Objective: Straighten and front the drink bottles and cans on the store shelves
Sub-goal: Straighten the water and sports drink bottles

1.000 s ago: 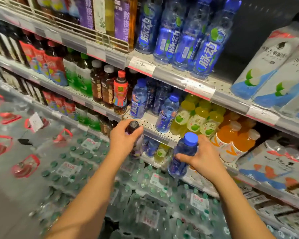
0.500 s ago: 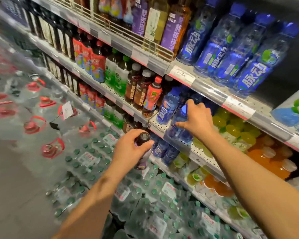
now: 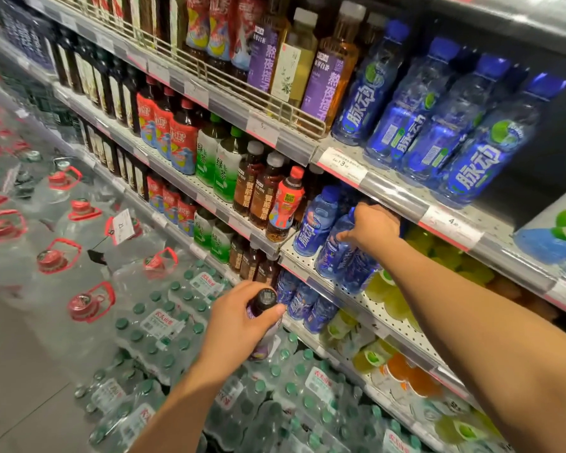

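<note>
My right hand (image 3: 371, 225) grips the top of a small blue bottle (image 3: 335, 248) standing on the middle shelf (image 3: 386, 310), beside another blue bottle (image 3: 316, 222) to its left. My left hand (image 3: 239, 325) holds a dark-capped bottle with a purple label (image 3: 264, 300) by its neck, in front of the lower shelf and above the water packs. Further small blue bottles (image 3: 299, 300) stand on the lower shelf just right of that hand. Yellow-green bottles (image 3: 396, 300) sit behind my right forearm.
Large blue bottles (image 3: 464, 138) fill the upper shelf. Brown tea bottles (image 3: 258, 188), a red-capped bottle (image 3: 286, 201), green tea bottles (image 3: 221, 165) line the middle shelf to the left. Shrink-wrapped water packs (image 3: 164, 325) and big jugs with red handles (image 3: 89, 304) stand on the floor.
My right hand carried the blue bottle up from beside the lower shelf onto the middle shelf and still grips its top. My left hand keeps the dark-capped bottle; the camera turned left.
</note>
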A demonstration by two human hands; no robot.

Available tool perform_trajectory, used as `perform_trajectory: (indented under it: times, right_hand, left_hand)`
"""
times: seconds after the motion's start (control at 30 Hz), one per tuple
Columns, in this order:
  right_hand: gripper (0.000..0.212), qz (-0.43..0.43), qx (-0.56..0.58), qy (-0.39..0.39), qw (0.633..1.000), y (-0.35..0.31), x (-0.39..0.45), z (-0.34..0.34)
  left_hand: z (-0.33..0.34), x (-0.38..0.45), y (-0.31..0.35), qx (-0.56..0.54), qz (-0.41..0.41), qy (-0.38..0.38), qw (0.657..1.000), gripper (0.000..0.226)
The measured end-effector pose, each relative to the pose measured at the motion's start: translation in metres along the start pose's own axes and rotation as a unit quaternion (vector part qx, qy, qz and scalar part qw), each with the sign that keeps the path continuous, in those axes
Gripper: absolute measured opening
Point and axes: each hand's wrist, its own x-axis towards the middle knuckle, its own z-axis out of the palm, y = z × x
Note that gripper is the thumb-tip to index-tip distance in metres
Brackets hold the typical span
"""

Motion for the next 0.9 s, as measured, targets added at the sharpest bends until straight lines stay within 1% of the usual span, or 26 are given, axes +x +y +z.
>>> perform_trajectory:
  times: [0.07, 0.17, 0.33, 0.37, 0.47, 0.5, 0.53, 0.6, 0.67, 0.73, 0.83, 0.9]
  right_hand:
    - [0.058, 0.009, 0.016, -0.007, 1.0, 0.005, 0.001, 0.004]
    - [0.06, 0.021, 0.024, -0.001, 0.999, 0.006, 0.002, 0.009]
    - [0.061, 0.023, -0.001, 0.009, 1.0, 0.005, -0.007, 0.009]
    - [0.065, 0.02, -0.001, 0.01, 1.0, 0.007, -0.009, 0.009]
    - [0.092, 0.006, -0.009, -0.004, 1.0, 0.02, -0.016, 0.005]
    - [0.095, 0.0, -0.02, -0.012, 1.0, 0.027, -0.019, 0.002]
    - [0.093, -0.003, -0.039, -0.024, 0.999, 0.035, -0.022, 0.0]
    - [0.076, -0.016, -0.075, -0.04, 0.996, 0.048, -0.027, -0.005]
    - [0.06, -0.03, -0.073, -0.052, 0.996, 0.055, -0.028, -0.005]
    - [0.058, -0.043, -0.041, -0.052, 0.997, 0.057, -0.025, -0.004]
    - [0.05, -0.041, 0.007, -0.044, 0.998, 0.058, -0.021, -0.001]
    - [0.045, -0.03, 0.016, -0.036, 0.999, 0.061, -0.02, 0.003]
  left_hand:
    - [0.002, 0.001, 0.001, -0.001, -0.002, -0.002, 1.0, 0.011]
    - [0.006, 0.002, 0.003, -0.002, -0.003, -0.005, 1.0, 0.011]
    - [0.012, -0.001, 0.007, -0.007, -0.002, -0.03, 1.0, 0.01]
    - [0.013, -0.002, 0.008, -0.009, -0.001, -0.035, 0.999, 0.01]
    - [0.013, -0.004, 0.01, -0.013, -0.001, -0.041, 0.999, 0.012]
    - [0.013, -0.004, 0.01, -0.013, -0.002, -0.041, 0.999, 0.013]
    - [0.013, -0.004, 0.01, -0.012, -0.001, -0.041, 0.999, 0.013]
    - [0.014, -0.004, 0.01, -0.004, -0.001, -0.036, 0.999, 0.012]
    - [0.017, -0.003, 0.01, 0.004, -0.002, -0.038, 0.999, 0.012]
    - [0.021, -0.003, 0.012, 0.006, -0.002, -0.044, 0.999, 0.013]
    - [0.027, -0.001, 0.013, -0.01, 0.003, -0.044, 0.999, 0.029]
    - [0.032, -0.001, 0.014, -0.013, 0.01, -0.047, 0.999, 0.034]
